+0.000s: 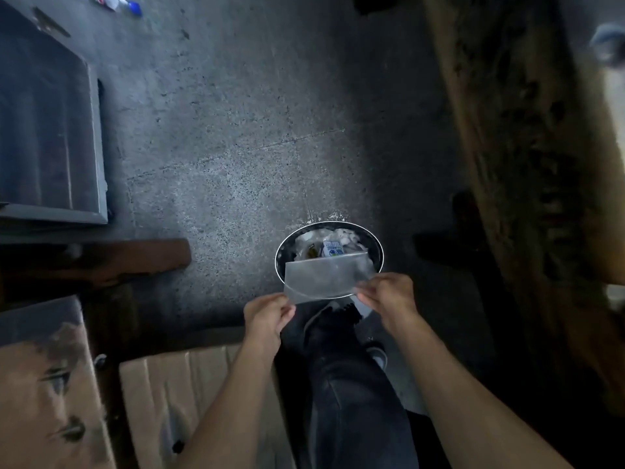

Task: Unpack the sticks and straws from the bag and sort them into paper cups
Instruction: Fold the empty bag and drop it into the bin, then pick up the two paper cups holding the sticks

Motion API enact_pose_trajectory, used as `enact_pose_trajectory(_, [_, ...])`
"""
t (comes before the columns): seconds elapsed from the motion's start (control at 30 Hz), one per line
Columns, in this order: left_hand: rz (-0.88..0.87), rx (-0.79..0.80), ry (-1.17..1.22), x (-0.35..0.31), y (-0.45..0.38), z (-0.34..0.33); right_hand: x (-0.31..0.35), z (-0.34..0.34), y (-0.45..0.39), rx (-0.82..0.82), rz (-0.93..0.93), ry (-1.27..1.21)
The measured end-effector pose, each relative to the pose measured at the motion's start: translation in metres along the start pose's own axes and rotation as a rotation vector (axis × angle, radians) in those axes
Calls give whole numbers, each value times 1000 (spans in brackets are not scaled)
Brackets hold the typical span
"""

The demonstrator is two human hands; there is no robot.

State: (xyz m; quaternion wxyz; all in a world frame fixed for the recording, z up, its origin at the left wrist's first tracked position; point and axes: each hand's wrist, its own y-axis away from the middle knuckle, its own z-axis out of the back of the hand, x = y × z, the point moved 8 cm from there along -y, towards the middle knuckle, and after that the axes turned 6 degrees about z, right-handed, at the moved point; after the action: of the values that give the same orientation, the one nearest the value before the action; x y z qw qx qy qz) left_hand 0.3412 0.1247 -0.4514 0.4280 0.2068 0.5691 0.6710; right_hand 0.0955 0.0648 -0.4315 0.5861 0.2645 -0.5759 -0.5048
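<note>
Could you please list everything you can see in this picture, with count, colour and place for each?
Plastic bag: one, clear, looks empty, held flat over the bin.
Bin: one, round, dark with a pale rim, on the floor at centre, rubbish inside.
Carton: one, white and blue, in the bin.
Cardboard box: one, brown, lower left.
Bottle: one, blue cap, top left, blurred.
Floor: grey concrete.
Leg: one, dark trousers, foot beside the bin.
Left hand: pinches the bag's near left corner.
Right hand: pinches the bag's near right corner.
</note>
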Motion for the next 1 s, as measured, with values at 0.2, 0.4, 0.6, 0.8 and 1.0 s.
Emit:
enact_pose_trajectory(0.2, [-17, 27, 5, 2, -46, -18, -10, -16, -50, -5, 2, -14])
enact_pose_trajectory(0.4, [-42, 31, 9, -3, -48, -22, -3, -17, -48, 23, -5, -22])
enact_pose_trajectory(0.6, [-254, 10, -109, -40, 28, -7, 35, -1, 20, 71, 132, 61])
enact_pose_trajectory(0.8, [-873, 24, -537, -118, 202, -10, 139, 21, 149, 38, 638, 314])
enact_pose_trajectory(1.0, [-1353, 57, -768, -165, 408, -25, 239, 68, 306, -76, 1119, 473])
